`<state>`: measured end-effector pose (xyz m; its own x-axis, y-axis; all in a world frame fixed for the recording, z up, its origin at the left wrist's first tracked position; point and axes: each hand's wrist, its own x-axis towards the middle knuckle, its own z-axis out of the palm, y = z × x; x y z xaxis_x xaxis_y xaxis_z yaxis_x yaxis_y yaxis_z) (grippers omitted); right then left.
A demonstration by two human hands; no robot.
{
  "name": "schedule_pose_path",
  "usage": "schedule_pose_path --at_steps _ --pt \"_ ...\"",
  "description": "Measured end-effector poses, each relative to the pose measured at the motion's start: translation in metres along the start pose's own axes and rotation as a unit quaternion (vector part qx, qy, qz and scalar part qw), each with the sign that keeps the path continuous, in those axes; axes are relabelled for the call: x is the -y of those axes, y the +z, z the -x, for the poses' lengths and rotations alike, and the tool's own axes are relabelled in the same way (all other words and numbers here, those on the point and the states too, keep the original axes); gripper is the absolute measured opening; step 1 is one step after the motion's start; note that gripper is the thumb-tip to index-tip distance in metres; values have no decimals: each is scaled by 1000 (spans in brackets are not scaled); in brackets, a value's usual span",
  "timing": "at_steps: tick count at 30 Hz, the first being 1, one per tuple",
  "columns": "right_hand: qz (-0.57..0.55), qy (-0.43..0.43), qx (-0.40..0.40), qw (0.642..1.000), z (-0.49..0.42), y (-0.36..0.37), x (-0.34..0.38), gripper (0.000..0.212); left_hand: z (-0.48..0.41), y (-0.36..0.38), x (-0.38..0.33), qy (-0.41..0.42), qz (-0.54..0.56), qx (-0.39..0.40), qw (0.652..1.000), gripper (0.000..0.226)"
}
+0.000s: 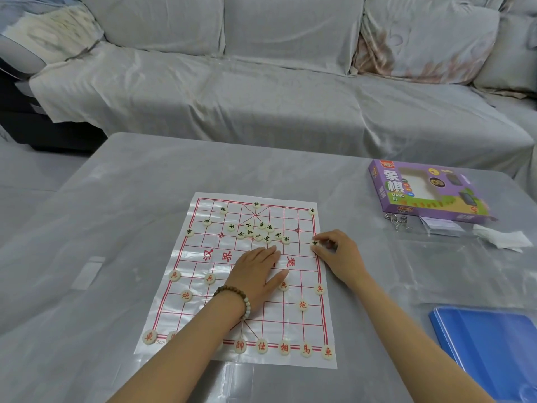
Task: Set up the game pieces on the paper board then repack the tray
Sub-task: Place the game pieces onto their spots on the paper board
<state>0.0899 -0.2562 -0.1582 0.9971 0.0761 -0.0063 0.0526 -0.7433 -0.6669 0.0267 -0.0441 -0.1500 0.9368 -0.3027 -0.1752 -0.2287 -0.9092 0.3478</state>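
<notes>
On grey table, right-hand fingers seemingly pinching black-marked piece

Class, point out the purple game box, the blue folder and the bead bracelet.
purple game box (412, 196): head view, printed lid.
blue folder (488, 344): head view, flat cover.
bead bracelet (236, 295): head view, beads on left wrist.

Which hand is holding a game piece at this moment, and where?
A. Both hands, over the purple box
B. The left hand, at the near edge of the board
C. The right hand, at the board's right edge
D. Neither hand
C: the right hand pinches a black-marked piece at the right edge of the paper board, while the left hand lies flat on the board's middle.
</notes>
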Motion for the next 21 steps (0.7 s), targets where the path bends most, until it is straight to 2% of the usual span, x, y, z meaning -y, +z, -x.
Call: schedule_pose_path --at_steps 3,6,8,10,13,15,18,21 --pt "31 2 -16 999 1 1 2 37 1 -2 0 7 10 4 1000 56" --pt "84 -64 -51 993 0 6 17 38 1 -6 2 14 28 5 1000 55" --pt "118 -114 -31 986 -4 12 31 37 2 -8 4 19 29 4 999 53" --pt "157 -129 4 979 -11 20 43 37 3 -12 5 25 26 -13 999 51" --pt "191 -109 38 975 -21 25 48 29 3 -16 9 20 30 -59 998 48" --pt "172 -93 37 980 -24 23 45 24 2 -18 13 7 27 -69 997 51" --pt "102 -52 -11 993 -29 14 39 20 0 -22 18 -14 -2 -44 999 56" --pt "106 -29 -30 994 -35 11 34 22 0 -20 20 -17 -25 -12 999 58"
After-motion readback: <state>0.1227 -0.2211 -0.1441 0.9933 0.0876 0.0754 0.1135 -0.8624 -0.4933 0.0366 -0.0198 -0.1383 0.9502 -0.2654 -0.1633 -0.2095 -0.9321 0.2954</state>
